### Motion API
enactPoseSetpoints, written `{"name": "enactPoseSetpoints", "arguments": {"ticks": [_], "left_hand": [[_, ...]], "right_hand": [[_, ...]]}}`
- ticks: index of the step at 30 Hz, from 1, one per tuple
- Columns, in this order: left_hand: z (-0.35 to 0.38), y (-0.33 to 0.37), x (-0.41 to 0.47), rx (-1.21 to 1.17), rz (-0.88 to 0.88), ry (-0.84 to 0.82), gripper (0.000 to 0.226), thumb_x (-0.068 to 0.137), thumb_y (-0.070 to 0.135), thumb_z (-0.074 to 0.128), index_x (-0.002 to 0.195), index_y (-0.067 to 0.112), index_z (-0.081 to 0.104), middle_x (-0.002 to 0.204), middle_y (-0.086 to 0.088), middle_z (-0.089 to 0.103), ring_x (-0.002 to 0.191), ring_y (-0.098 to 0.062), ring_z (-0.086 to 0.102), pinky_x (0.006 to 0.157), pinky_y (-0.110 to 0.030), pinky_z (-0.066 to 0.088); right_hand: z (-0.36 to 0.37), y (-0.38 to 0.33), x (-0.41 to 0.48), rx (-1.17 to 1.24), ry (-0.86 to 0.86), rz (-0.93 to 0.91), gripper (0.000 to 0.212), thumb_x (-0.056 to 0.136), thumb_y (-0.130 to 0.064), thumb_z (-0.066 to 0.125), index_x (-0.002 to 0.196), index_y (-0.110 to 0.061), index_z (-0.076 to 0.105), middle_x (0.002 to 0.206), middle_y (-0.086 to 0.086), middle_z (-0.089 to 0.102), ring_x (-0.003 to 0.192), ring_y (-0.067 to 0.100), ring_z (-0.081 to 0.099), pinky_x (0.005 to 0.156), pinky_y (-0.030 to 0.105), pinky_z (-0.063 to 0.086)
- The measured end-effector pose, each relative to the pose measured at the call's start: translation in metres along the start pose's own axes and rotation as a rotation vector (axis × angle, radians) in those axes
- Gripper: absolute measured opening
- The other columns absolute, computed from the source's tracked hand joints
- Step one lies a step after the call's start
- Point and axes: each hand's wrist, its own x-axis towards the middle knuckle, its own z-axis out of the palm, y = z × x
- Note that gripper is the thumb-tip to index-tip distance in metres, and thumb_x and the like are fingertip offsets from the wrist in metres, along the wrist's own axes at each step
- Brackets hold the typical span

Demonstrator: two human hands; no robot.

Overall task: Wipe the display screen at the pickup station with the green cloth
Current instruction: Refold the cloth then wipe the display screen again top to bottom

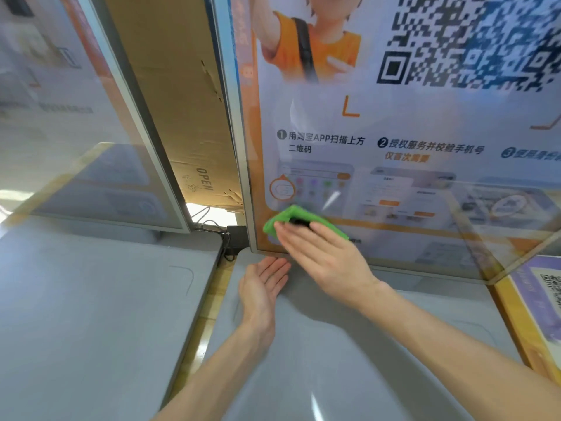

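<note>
The display screen (394,132) stands upright ahead of me, showing a QR code, numbered instructions and an orange border. A folded green cloth (288,215) lies flat against its lower left corner. My right hand (324,256) presses the cloth to the glass with straight fingers laid over it. My left hand (262,287) hovers palm up with relaxed fingers just below the screen's bottom edge, over the grey platform (349,344), holding nothing.
A second screen (76,117) stands to the left over its own grey platform (91,314). Cardboard (182,86) marked OPEN fills the gap between the screens, with black cables and an adapter (235,241) below. A framed QR sign (540,305) sits at right.
</note>
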Motion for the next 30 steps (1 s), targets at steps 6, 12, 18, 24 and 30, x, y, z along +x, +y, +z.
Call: {"name": "enactPoseSetpoints", "arguments": {"ticks": [6, 12, 18, 24, 30], "left_hand": [[0.001, -0.005, 0.004, 0.041, 0.036, 0.057, 0.043, 0.111, 0.021, 0.024, 0.120, 0.002, 0.061, 0.106, -0.009, 0.074, 0.102, -0.020, 0.072, 0.095, -0.033, 0.053], [0.016, -0.022, -0.007, 0.000, -0.023, 0.025, 0.045, 0.109, 0.020, 0.023, 0.122, 0.001, 0.062, 0.111, -0.011, 0.074, 0.101, -0.020, 0.074, 0.090, -0.031, 0.055], [0.032, -0.027, -0.013, -0.038, -0.055, 0.015, 0.043, 0.110, 0.021, 0.022, 0.117, 0.001, 0.060, 0.103, -0.011, 0.073, 0.097, -0.020, 0.071, 0.097, -0.036, 0.050], [0.032, -0.030, -0.012, -0.026, -0.043, 0.044, 0.044, 0.109, 0.020, 0.023, 0.117, 0.000, 0.061, 0.108, -0.016, 0.073, 0.098, -0.021, 0.072, 0.089, -0.031, 0.055], [0.041, -0.034, -0.015, 0.003, -0.031, 0.070, 0.044, 0.108, 0.020, 0.023, 0.103, 0.006, 0.064, 0.098, -0.013, 0.074, 0.095, -0.021, 0.072, 0.091, -0.034, 0.054]], "right_hand": [[0.009, 0.006, -0.078, -0.035, -0.363, -0.225, 0.051, 0.114, -0.004, 0.016, 0.149, -0.003, 0.053, 0.159, 0.003, 0.048, 0.144, 0.013, 0.050, 0.132, 0.036, -0.001], [-0.039, 0.041, -0.047, 0.055, -0.019, 0.090, 0.048, 0.109, 0.002, 0.027, 0.150, -0.002, 0.051, 0.161, 0.008, 0.044, 0.147, 0.022, 0.046, 0.129, 0.038, 0.022], [-0.015, 0.029, -0.076, 0.046, -0.155, -0.086, 0.047, 0.106, -0.001, 0.042, 0.153, -0.001, 0.048, 0.165, 0.009, 0.039, 0.150, 0.021, 0.042, 0.131, 0.037, 0.018], [-0.036, 0.044, -0.052, 0.016, -0.015, 0.050, 0.048, 0.106, 0.004, 0.035, 0.152, -0.002, 0.050, 0.163, 0.008, 0.041, 0.150, 0.021, 0.043, 0.129, 0.037, 0.023], [-0.023, 0.037, -0.046, 0.036, 0.054, 0.044, 0.050, 0.101, 0.002, 0.047, 0.151, -0.002, 0.051, 0.162, 0.009, 0.044, 0.150, 0.020, 0.042, 0.129, 0.037, 0.023]]}}
